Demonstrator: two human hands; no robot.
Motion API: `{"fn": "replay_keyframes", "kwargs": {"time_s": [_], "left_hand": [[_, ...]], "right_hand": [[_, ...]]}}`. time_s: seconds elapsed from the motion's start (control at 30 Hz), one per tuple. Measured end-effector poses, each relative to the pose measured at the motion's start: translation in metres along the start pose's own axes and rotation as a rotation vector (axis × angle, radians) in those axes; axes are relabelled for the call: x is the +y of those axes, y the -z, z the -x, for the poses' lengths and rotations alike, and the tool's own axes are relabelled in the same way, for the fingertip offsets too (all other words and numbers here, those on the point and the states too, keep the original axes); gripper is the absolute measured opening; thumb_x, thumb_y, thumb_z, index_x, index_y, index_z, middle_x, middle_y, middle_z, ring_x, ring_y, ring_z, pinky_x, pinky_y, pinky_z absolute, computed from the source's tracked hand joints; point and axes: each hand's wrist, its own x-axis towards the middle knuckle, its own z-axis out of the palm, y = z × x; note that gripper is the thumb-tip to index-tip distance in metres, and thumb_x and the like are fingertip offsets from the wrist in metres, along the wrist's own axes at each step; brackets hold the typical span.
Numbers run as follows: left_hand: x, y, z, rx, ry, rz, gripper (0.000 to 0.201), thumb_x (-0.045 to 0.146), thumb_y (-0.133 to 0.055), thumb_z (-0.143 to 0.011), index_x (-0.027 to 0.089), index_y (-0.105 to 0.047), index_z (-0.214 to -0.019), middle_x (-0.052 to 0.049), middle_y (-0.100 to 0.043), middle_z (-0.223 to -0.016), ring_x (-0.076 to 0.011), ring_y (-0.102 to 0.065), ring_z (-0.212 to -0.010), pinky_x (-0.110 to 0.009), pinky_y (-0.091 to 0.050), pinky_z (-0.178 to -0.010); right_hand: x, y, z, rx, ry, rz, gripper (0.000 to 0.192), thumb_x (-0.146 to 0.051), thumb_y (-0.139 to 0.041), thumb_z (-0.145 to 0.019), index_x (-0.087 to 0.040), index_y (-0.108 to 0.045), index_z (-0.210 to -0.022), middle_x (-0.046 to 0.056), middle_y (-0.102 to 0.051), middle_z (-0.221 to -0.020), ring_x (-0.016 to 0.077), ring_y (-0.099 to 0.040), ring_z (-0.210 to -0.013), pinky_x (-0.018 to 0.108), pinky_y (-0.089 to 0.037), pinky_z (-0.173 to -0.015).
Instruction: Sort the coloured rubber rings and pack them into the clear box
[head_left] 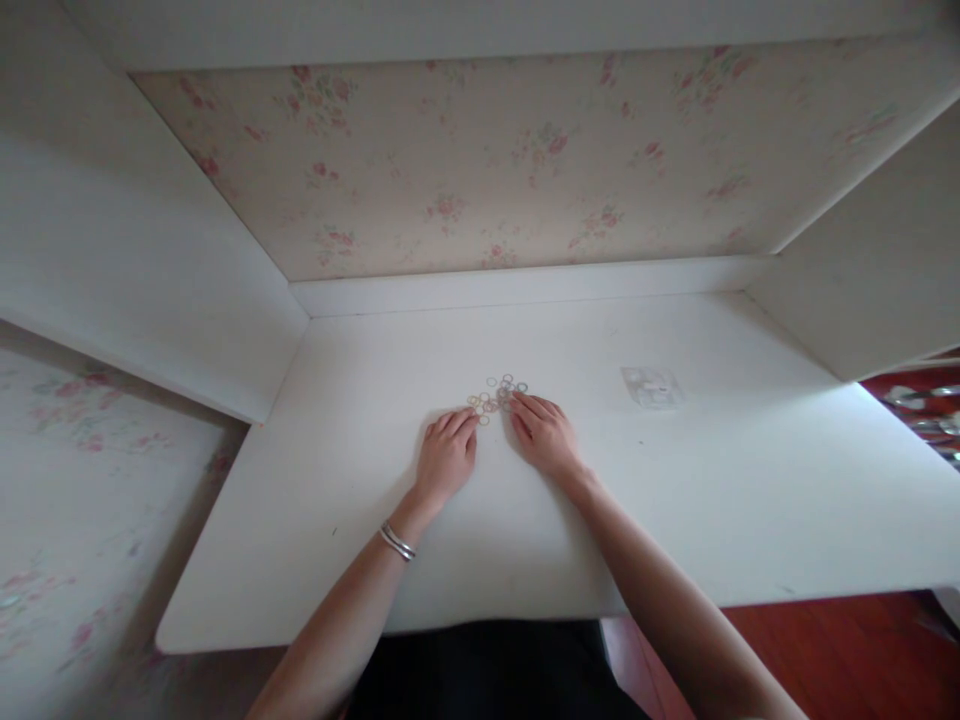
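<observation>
White worktop point(675, 520) in a floral-papered nook. Left hand point(447, 455) lies flat, fingers together, touching the near-left edge of a loose pile of small rings point(497, 394). Right hand point(545, 432) likewise, touching its right edge. Rings all unsorted so far; a clear packet point(651, 386) lies farther right.

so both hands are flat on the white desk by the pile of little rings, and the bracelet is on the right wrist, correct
Not quite: the head view shows the bracelet on the left wrist. Both hands, left and right, do lie flat on the white desk by the little rings.
</observation>
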Motion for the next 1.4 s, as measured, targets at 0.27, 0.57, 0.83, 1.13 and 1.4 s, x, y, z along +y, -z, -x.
{"fn": "replay_keyframes", "kwargs": {"time_s": [0.27,0.57,0.83,1.13,1.4], "left_hand": [[-0.003,0.002,0.003,0.017,0.0,0.038,0.026,0.016,-0.047,-0.089,0.023,-0.063,-0.108,-0.006,-0.061,-0.111,-0.0212,-0.053,-0.108,-0.038,-0.042,-0.095],[0.001,0.004,0.002,0.008,-0.014,0.034,0.024,0.02,-0.047,-0.09,0.024,-0.063,-0.107,-0.006,-0.062,-0.109,-0.0212,-0.054,-0.105,-0.038,-0.041,-0.092],[0.001,0.002,-0.003,-0.019,0.021,0.008,0.019,0.03,-0.051,-0.09,0.027,-0.064,-0.104,-0.004,-0.063,-0.097,-0.02,-0.054,-0.092,-0.036,-0.04,-0.082],[0.001,-0.002,-0.008,-0.132,0.012,0.052,0.013,0.023,-0.051,-0.09,0.022,-0.063,-0.084,-0.003,-0.064,-0.087,-0.0186,-0.056,-0.088,-0.034,-0.037,-0.079],[-0.01,0.017,0.013,-0.092,-0.008,0.124,0.016,0.024,-0.045,-0.094,0.02,-0.06,-0.089,-0.003,-0.062,-0.089,-0.0166,-0.056,-0.086,-0.031,-0.041,-0.079]], "right_hand": [[-0.013,0.003,0.032,0.023,-0.118,-0.096,0.028,-0.027,-0.041,-0.094,-0.021,-0.067,-0.101,0.007,-0.067,-0.098,0.0175,-0.06,-0.087,0.03,-0.045,-0.081],[-0.016,0.002,0.031,-0.094,-0.117,0.042,0.027,-0.027,-0.042,-0.092,-0.024,-0.068,-0.097,0.005,-0.066,-0.087,0.0156,-0.059,-0.076,0.027,-0.041,-0.074],[-0.017,0.003,0.03,-0.105,-0.122,0.047,0.027,-0.027,-0.042,-0.093,-0.024,-0.068,-0.097,0.005,-0.066,-0.087,0.0157,-0.059,-0.076,0.027,-0.041,-0.074],[-0.018,0.005,0.031,-0.105,-0.128,0.046,0.026,-0.027,-0.042,-0.093,-0.025,-0.068,-0.098,0.004,-0.066,-0.087,0.0159,-0.059,-0.076,0.027,-0.041,-0.074],[-0.017,0.003,0.029,-0.116,-0.121,0.058,0.028,-0.028,-0.04,-0.093,-0.024,-0.068,-0.098,0.004,-0.066,-0.085,0.0158,-0.059,-0.075,0.027,-0.04,-0.073]]}}
